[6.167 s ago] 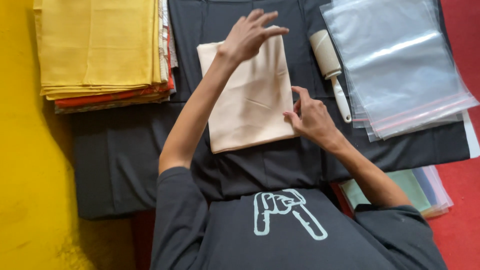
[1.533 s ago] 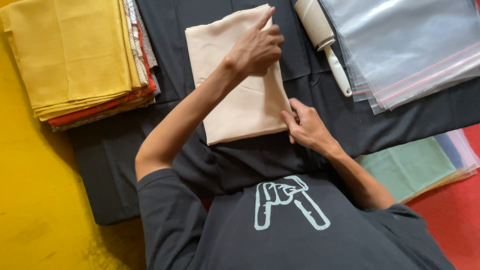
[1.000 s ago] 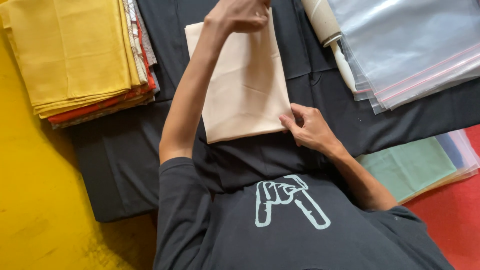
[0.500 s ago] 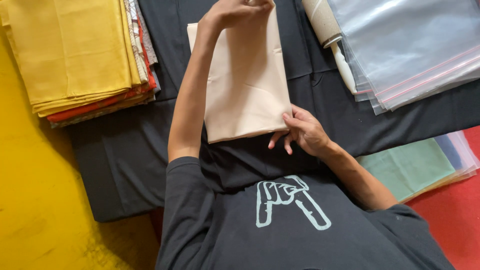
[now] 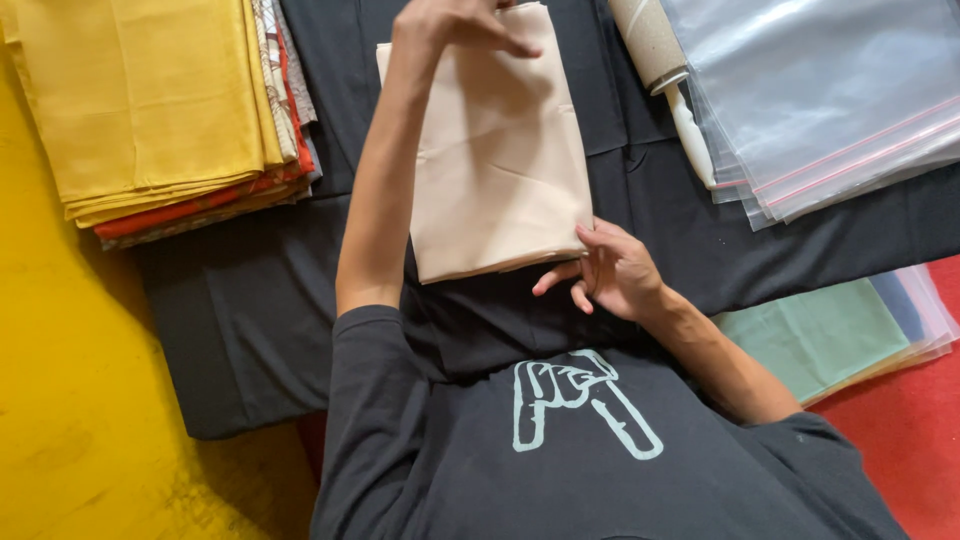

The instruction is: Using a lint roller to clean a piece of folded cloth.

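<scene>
- The folded beige cloth [image 5: 500, 160] is pinched at its far edge by the left hand [image 5: 450, 22], seemingly; the fold could be skewed if lifted unevenly;
- The right hand [image 5: 605, 270], its grip open, only touches the near corner; layers beside it could be let slip.

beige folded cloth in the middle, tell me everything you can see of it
The beige folded cloth is a plain, pale peach-beige fabric, matte and woven-looking, folded into a tall rectangle of several layers, with a few soft creases across its face. It lies flat on the black cloth that covers the work surface, between the stack of yellow fabrics and the clear plastic bags. The left hand is at its far edge, and the right hand touches its near right corner with the fingertips.
</scene>
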